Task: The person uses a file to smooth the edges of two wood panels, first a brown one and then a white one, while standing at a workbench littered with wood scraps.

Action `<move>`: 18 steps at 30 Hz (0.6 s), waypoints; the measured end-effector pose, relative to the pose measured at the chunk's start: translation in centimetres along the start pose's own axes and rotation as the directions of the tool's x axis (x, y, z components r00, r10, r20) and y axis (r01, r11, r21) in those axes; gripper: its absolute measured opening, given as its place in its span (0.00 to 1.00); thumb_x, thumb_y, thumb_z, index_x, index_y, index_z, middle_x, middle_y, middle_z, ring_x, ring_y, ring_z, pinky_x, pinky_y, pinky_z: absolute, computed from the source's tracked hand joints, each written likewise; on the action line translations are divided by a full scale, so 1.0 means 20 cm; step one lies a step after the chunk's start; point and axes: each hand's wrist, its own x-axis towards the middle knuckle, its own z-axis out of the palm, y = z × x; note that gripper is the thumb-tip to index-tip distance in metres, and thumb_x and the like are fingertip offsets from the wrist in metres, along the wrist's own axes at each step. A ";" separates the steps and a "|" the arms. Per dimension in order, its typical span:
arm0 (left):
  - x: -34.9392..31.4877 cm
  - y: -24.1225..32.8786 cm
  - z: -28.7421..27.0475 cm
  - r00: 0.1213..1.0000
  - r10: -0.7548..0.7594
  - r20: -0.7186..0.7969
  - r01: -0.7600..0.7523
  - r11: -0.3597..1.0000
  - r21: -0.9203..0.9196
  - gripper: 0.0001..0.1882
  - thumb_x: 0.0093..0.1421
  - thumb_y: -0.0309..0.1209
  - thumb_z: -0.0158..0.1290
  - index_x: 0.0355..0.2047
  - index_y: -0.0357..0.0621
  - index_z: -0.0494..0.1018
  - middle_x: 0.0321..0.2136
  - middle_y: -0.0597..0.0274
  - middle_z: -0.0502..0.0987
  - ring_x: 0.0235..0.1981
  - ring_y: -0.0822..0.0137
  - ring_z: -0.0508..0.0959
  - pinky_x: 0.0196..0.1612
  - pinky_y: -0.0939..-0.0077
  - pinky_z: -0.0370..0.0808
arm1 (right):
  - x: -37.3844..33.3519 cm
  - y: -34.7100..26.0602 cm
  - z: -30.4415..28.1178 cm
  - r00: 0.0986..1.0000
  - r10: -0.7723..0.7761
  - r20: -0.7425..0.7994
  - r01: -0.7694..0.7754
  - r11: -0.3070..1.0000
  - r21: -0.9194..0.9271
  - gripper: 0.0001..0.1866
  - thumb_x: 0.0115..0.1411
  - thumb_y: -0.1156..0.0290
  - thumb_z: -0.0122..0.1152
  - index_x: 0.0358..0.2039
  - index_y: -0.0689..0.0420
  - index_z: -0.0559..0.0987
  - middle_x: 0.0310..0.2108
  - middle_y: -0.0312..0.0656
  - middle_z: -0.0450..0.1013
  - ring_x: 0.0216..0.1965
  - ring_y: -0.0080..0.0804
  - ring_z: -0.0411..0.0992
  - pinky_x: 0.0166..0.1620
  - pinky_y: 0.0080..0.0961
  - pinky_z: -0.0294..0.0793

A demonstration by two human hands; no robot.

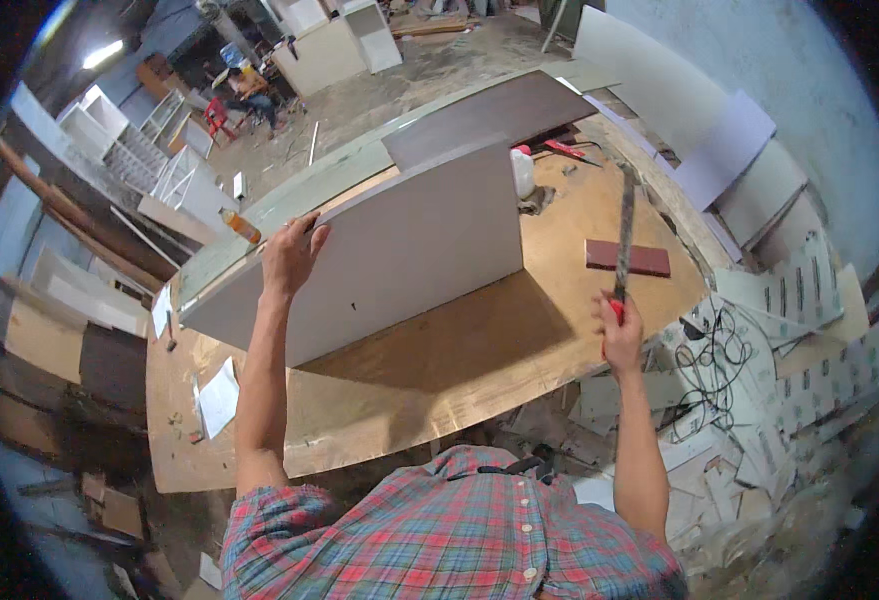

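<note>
Metal file point(626, 230) in right fingers point(631, 322) points lengthwise forward; left fingers point(293, 230) clasp upright panel point(419, 250).

Panel point(419, 235), pale grey; hand tool point(624, 240), dark grey blade point(627, 205) and red handle point(615, 309); block point(651, 262), maroon. Tabletop point(354, 425), tan; shirt point(399, 540), red and blue-grey plaid (its buttons point(526, 528), off-white). Bottle point(240, 226), orange; chair point(216, 117), red; wall point(804, 65), pale blue.

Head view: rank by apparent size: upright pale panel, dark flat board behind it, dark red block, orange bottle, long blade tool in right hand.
1. Upright pale panel
2. Dark flat board, partly hidden
3. Dark red block and long blade tool: tool longer, block wider; not ranked
4. Orange bottle
</note>
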 end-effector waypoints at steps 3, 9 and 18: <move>-0.06 -0.06 -0.01 0.990 0.122 -0.077 -0.119 0.992 0.037 0.21 0.61 0.41 0.61 0.52 0.47 0.77 0.40 0.52 0.83 0.43 0.51 0.82 0.48 0.59 0.77 | 0.40 0.07 0.26 0.984 -0.146 0.103 0.151 0.988 -0.040 0.16 0.69 0.68 0.57 0.55 0.58 0.78 0.36 0.33 0.77 0.32 0.17 0.71 0.30 0.17 0.71; -0.27 -0.20 -0.13 0.988 0.060 -0.144 -0.034 0.984 0.178 0.33 0.59 0.39 0.63 0.63 0.48 0.69 0.60 0.52 0.71 0.61 0.52 0.71 0.64 0.54 0.65 | 0.94 0.05 0.66 0.951 0.025 0.309 -0.067 0.990 0.127 0.26 0.74 0.56 0.50 0.67 0.54 0.67 0.68 0.40 0.63 0.68 0.35 0.62 0.66 0.42 0.62; -1.25 -1.05 0.05 0.355 -0.875 -0.328 0.477 0.471 -0.742 0.45 0.60 0.53 0.62 0.64 0.31 0.61 0.61 0.46 0.65 0.63 0.52 0.65 0.69 0.59 0.58 | 0.93 0.29 0.75 0.973 0.170 0.154 -0.216 0.902 0.374 0.27 0.74 0.64 0.43 0.71 0.52 0.61 0.67 0.43 0.62 0.65 0.35 0.61 0.68 0.32 0.61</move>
